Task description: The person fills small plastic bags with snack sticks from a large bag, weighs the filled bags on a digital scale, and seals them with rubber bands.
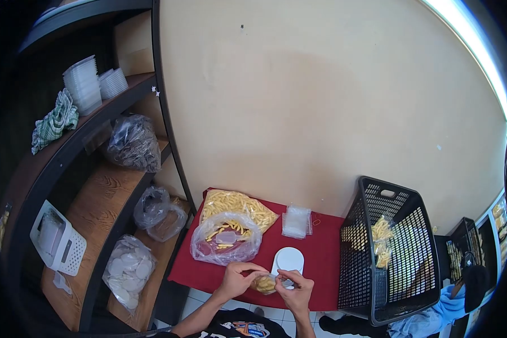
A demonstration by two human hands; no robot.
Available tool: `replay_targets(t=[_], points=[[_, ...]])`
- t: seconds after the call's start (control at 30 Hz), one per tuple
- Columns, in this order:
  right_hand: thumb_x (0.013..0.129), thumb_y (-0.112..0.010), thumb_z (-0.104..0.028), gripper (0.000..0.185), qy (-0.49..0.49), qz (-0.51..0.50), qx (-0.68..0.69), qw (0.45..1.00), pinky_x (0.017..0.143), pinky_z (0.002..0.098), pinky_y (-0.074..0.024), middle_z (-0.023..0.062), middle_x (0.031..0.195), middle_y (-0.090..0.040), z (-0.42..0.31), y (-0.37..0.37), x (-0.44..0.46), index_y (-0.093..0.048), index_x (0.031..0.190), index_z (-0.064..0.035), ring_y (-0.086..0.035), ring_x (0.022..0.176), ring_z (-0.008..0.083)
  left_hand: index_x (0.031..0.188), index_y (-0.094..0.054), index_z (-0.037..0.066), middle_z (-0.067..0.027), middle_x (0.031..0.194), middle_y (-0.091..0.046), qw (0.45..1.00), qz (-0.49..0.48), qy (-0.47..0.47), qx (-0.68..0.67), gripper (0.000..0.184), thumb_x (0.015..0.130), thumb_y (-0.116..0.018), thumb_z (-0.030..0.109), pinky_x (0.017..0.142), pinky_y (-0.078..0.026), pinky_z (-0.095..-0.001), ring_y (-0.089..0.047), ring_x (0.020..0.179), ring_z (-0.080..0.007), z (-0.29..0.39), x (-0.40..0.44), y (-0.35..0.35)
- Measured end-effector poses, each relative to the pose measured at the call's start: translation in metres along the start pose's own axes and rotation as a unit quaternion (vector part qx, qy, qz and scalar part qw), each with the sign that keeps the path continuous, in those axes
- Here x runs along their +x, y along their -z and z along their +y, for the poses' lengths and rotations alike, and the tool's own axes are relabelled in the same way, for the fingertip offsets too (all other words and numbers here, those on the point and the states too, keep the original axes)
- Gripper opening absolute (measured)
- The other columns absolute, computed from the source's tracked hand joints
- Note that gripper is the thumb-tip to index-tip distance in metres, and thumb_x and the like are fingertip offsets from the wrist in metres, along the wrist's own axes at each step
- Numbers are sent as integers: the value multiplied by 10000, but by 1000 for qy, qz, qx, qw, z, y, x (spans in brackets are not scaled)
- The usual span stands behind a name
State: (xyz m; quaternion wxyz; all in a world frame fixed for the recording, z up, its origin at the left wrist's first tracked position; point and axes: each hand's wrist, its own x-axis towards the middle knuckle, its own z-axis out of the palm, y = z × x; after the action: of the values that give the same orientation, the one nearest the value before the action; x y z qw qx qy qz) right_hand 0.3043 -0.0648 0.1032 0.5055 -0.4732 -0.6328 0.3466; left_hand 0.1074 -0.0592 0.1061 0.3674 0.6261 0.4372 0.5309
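Both hands hold a small clear bag (pixel 263 284) of yellow pieces over the front edge of the red-covered table (pixel 321 270). My left hand (pixel 238 280) pinches the bag's upper left side, and my right hand (pixel 295 290) pinches its upper right side. Just behind my right hand is a round-topped white scale (pixel 290 258). An open plastic bag (pixel 200 242) with yellow pieces and a clear scoop inside lies behind my left hand, beside a large full bag (pixel 239 204). Farther back rests a stack of flat clear bags (pixel 296 221).
A black crate (pixel 403 304) with filled bags (pixel 382 242) stands at the right. Shelves (pixel 104 188) on the left hold plastic containers (pixel 83 87), a cloth (pixel 56 121), a white basket (pixel 56 242) and bags. Another person (pixel 439 312) is at the lower right.
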Motion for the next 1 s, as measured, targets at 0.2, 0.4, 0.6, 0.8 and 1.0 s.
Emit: replay_targets(t=[0.2, 0.4, 0.6, 0.8, 1.0], points=[[729, -774, 58, 352, 54, -22, -55, 997, 749, 264, -552, 115, 853, -749, -17, 13, -1, -767, 1079, 20, -704, 791, 147, 935, -757, -32, -139, 864, -764, 997, 7, -55, 45, 98, 860, -697, -49, 707, -568, -315, -737, 764, -223, -3, -8, -16], [734, -801, 12, 345, 36, -27, -66, 997, 723, 305, -576, 118, 886, -754, -10, 16, -6, -764, 1077, 7, -730, 793, 191, 945, -756, -32, -144, 866, -755, 996, -20, -61, 56, 143, 839, -671, -78, 695, -564, -322, -731, 758, -240, -5, -17, -27], [737, -777, 44, 334, 34, -11, -49, 998, 726, 279, -567, 117, 860, -751, -18, 0, -9, -758, 1070, 29, -720, 779, 156, 965, -751, -35, -139, 872, -758, 999, 12, -39, 27, 144, 855, -663, -62, 685, -562, -335, -737, 785, -243, -5, -22, -18], [742, -786, 24, 363, 65, -49, -78, 994, 729, 314, -579, 141, 886, -743, -39, -20, -3, -742, 1103, 34, -741, 814, 225, 937, -766, -30, -151, 859, -761, 999, -18, -11, 32, 137, 842, -676, -72, 713, -582, -319, -758, 798, -233, 10, -20, 14], [756, -776, 40, 387, 47, -62, -53, 996, 722, 323, -587, 155, 909, -736, -57, -54, 2, -725, 1139, 43, -745, 836, 239, 906, -750, -50, -157, 843, -754, 994, 35, -53, 90, 146, 825, -644, -107, 712, -578, -329, -751, 777, -247, 13, -23, 43]])
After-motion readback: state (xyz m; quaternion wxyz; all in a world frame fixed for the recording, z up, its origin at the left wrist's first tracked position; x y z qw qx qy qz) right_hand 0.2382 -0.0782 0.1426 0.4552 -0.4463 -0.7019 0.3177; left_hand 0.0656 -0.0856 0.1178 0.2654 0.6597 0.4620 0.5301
